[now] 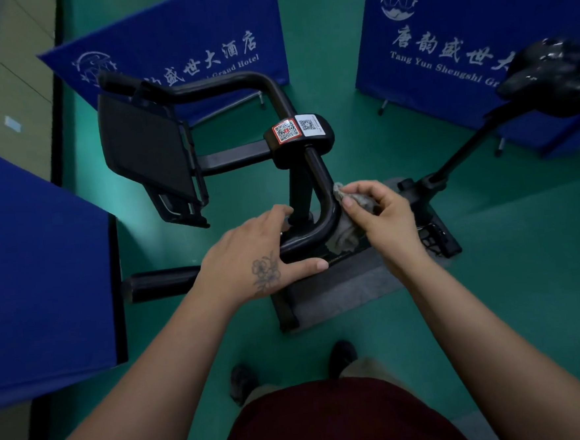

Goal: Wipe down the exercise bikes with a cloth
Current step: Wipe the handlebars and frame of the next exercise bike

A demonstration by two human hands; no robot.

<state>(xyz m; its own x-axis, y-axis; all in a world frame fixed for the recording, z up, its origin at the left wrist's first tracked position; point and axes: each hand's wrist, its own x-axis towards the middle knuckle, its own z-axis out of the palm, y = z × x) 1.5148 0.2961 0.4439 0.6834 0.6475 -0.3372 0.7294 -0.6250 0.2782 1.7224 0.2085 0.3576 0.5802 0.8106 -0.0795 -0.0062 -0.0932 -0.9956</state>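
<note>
Handlebar [324, 196] wiping looks underway: the right hand [381, 213] pinches a grey cloth [346, 233] closed against the bar's outer bend, while the left hand [263, 256] wraps the same bar just beside it. Keeping that brace firm should let the cloth follow the curve fully.

Bike saddle [560, 73] cut by the right edge; handlebar [329, 213] bend partly under both hands.

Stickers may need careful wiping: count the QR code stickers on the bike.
2, side by side on the black hub of the handlebar: a red-bordered sticker on the left and a white sticker on the right. Others may be hidden on parts facing away.
</note>
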